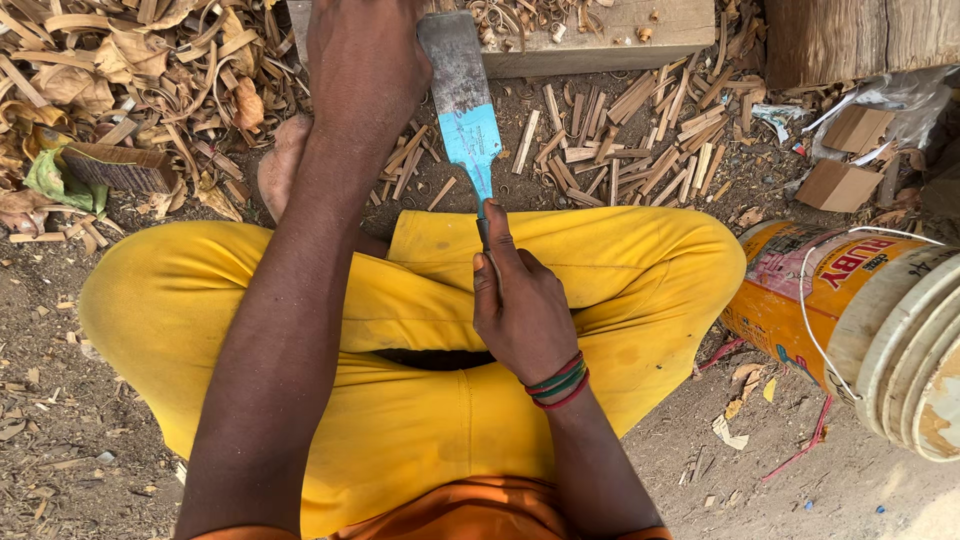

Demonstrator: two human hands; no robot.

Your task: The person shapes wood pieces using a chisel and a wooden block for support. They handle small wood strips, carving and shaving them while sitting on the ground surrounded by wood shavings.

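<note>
My right hand (520, 305) grips the handle of a broad flat blade (465, 110), partly painted light blue, that points away from me toward a wooden block (600, 40). My left hand (365, 55) reaches forward and rests at the near edge of that block, just left of the blade's tip; what it holds, if anything, is hidden. I sit cross-legged in yellow trousers (420, 300), and coloured bangles ring my right wrist. A bare foot (280, 165) shows beside my left forearm.
Wood chips and short split sticks (620, 140) cover the dirt ahead. Curled shavings (130, 70) pile at the far left. A yellow plastic bucket (850, 310) lies on its side at my right. Small wooden blocks (840, 185) sit at the far right.
</note>
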